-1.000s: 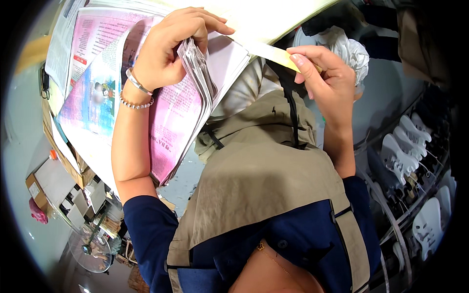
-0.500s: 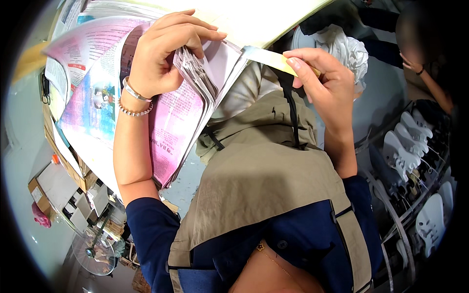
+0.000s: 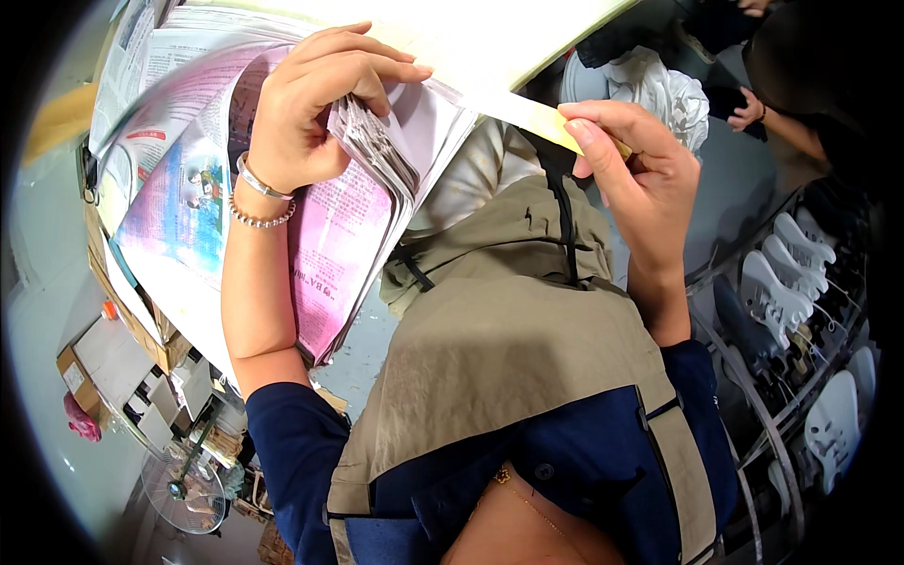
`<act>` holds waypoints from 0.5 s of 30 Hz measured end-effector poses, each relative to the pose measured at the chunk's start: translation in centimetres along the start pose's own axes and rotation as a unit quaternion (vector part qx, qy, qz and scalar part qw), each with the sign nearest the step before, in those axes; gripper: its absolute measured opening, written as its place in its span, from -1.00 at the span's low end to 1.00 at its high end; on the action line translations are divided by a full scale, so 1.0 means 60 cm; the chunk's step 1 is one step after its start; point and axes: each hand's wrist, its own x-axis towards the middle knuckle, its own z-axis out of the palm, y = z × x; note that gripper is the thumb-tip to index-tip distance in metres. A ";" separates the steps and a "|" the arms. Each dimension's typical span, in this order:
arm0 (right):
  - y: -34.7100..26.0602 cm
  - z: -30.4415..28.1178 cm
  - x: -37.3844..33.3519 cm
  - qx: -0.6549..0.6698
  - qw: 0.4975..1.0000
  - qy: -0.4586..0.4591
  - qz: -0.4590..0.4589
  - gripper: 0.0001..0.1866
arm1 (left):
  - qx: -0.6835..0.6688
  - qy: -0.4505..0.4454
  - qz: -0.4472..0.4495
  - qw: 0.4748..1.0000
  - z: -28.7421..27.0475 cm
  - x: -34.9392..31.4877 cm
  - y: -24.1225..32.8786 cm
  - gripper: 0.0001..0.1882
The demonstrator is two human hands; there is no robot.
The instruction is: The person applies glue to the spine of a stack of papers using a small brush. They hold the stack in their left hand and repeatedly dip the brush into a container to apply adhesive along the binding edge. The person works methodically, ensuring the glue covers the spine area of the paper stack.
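My left hand (image 3: 315,104) curls over the folded edge of a stack of printed newspaper sheets (image 3: 344,226), pink and white, and grips it between fingers and thumb. My right hand (image 3: 645,169) pinches a thin flat strip (image 3: 541,120), yellow near my fingers and whitish toward its far end. The strip reaches left to the edge of the sheets, close to my left fingertips. Glare blurs its tip, so I cannot tell if it touches the paper. Left of my wrist lies a curled sheet (image 3: 179,202) with pink and blue print.
The papers lie on a pale table (image 3: 556,28). Crumpled white plastic (image 3: 664,89) stands beyond my right hand. A rack with white curved pieces (image 3: 777,282) is at the right, with another person's hand (image 3: 749,111) above it. A fan (image 3: 184,485) stands lower left.
My right hand and the strip have shifted slightly right and down. My left hand stays on the stack. The curled sheet at the left has sunk a little. The other person's hand has moved.
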 end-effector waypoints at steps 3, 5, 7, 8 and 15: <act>0.000 0.000 -0.001 -0.009 1.000 -0.006 -0.001 -0.89 | 0.003 0.001 0.001 1.000 0.000 -0.001 -0.001 -0.58; -0.001 0.001 -0.001 -0.013 1.000 -0.012 -0.001 -0.88 | 0.005 0.000 -0.001 1.000 0.001 -0.001 0.001 -0.58; -0.003 0.003 -0.001 -0.018 1.000 -0.016 -0.003 -0.88 | 0.001 0.000 0.001 1.000 0.001 -0.001 -0.001 -0.57; -0.002 0.004 -0.001 -0.017 1.000 -0.019 -0.003 -0.88 | 0.000 0.001 0.002 1.000 0.001 -0.001 -0.002 -0.56; 0.002 0.013 -0.002 -0.004 0.999 -0.038 -0.011 -0.87 | -0.008 0.000 0.018 1.000 0.001 -0.002 -0.006 -0.52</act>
